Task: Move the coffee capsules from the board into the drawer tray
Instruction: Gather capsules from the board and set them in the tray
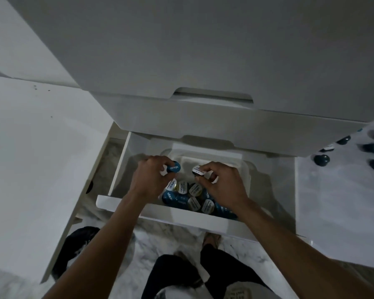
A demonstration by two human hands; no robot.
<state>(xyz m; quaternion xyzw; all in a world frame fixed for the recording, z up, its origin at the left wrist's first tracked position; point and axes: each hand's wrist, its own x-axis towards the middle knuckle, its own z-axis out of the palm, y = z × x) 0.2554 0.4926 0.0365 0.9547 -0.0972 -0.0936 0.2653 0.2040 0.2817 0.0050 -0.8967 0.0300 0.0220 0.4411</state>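
hands work over the open drawer (160,214): the left hand (151,176) pinches a blue capsule (174,167), and the right hand (222,182) pinches a white-lidded capsule (197,171), both held above the far end of the clear tray (244,169). more capsules (194,199) lie heaped in the near end of the tray, while loose capsules (354,152) sit on the board (337,201) at far right, well apart from the drawer.

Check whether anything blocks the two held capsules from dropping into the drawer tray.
Nothing visible does. The left hand and right hand each hold capsules directly above the open tray, whose far end looks bare beyond the capsule pile.
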